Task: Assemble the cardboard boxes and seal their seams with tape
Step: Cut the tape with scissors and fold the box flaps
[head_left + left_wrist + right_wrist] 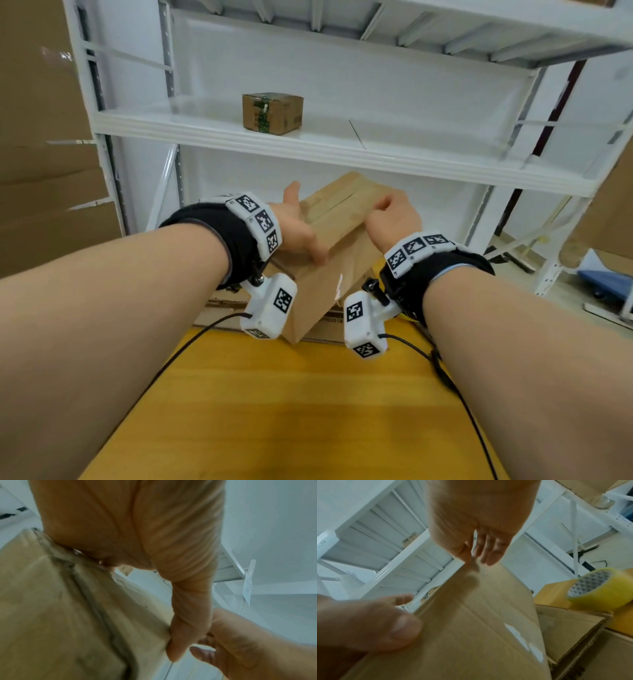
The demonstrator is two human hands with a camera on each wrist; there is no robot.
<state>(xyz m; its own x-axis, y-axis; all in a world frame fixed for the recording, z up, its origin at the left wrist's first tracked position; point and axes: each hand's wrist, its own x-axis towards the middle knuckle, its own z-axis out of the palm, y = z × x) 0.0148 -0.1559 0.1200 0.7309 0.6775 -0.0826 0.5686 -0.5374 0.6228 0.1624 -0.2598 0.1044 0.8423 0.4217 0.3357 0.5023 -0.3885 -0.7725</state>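
Cardboard box (337,240) held tilted in the air above the far edge of the yellow table (291,394), in front of the white shelf rack (308,144). The top flaps meet along a centre slit; a glossy strip shows on the near side face.

Left hand (296,228): grips the left edge of the box, thumb up along the side, fingers wrapped over the near corner. Left wrist view confirms fingers pressed on the cardboard edge.

Right hand (390,219): rests on the right side of the box top, fingers curled over the far edge; right wrist view shows the fingertips touching the cardboard. How firm the hold is cannot be told.

Roll of yellow tape (599,588) sits on a stack of flattened cardboard (573,628) to the right of the box, apart from both hands.

Small taped box (272,113) stands on the middle shelf, well apart from the held box.
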